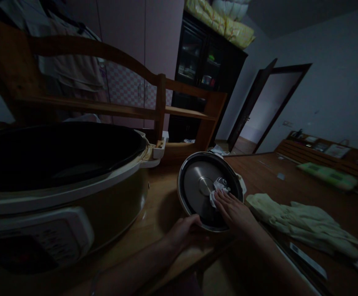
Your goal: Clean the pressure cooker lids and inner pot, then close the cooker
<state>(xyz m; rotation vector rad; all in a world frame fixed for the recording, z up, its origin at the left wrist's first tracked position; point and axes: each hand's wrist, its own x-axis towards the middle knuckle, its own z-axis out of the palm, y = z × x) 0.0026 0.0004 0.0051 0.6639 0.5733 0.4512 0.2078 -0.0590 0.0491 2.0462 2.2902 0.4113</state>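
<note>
A round pressure cooker lid (194,176) is tilted with its metal inner side toward me, just above the wooden desk. My left hand (183,232) grips its lower rim, thumb over the edge and the other fingers mostly hidden beneath. Against the inner face, my right hand (228,205) presses a crumpled white tissue (212,199) close to a small valve (224,182). The big electric pressure cooker (117,209) stands at the left with its top uncovered, showing a dark inside and a control panel (56,236) on its front.
Behind the cooker rises a wooden shelf frame (160,102). At the right, a pale green cloth (299,218) and a white strip-like object (308,260) lie on a brown surface (259,168). A dark cabinet (209,70) and a doorway (265,102) are farther back.
</note>
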